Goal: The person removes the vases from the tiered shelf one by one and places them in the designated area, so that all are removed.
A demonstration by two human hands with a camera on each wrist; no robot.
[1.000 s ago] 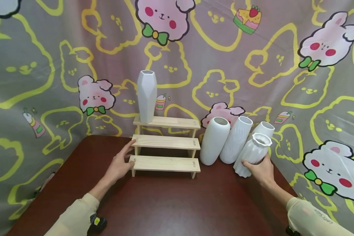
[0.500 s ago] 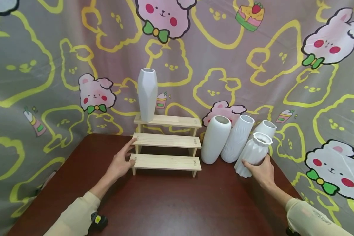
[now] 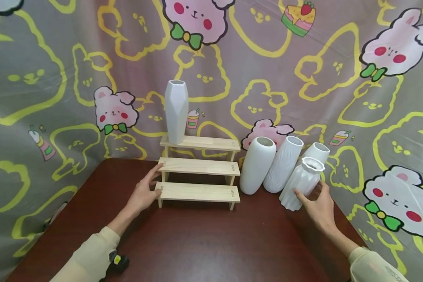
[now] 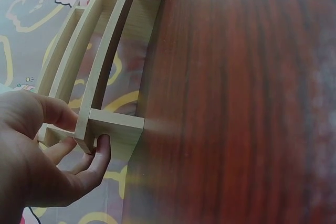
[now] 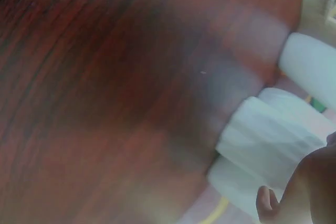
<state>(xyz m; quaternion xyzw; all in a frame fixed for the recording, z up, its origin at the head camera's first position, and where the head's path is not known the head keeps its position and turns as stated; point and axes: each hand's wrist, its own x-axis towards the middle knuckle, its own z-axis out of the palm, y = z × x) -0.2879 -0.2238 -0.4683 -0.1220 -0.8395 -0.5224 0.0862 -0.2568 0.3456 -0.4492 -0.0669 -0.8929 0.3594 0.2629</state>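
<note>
At the left end of a three-tier wooden display stand (image 3: 197, 192), my left hand (image 3: 142, 192) holds the ends of the lower boards, fingers curled at the side. In the left wrist view, the fingers of that hand (image 4: 37, 150) are bent around the wood (image 4: 115, 121). My right hand (image 3: 320, 205) is spread beside a white ruffle-rimmed vase (image 3: 297, 188), its thumb at the vase's front; the other fingers are partly hidden behind it. That vase leans to the right against another white vase (image 3: 319, 150) behind it.
A faceted white vase (image 3: 176, 113) stands on the stand's top tier. A smooth white vase (image 3: 257, 166) and a textured one (image 3: 283, 164) tilt right, between the stand and the ruffled vase. A patterned curtain (image 3: 204, 70) hangs behind the dark red table (image 3: 204, 243).
My right hand has loosened from the ruffled vase and shifted slightly right, leaving a wider gap. The vase stays where it leans. My left hand remains on the stand.
</note>
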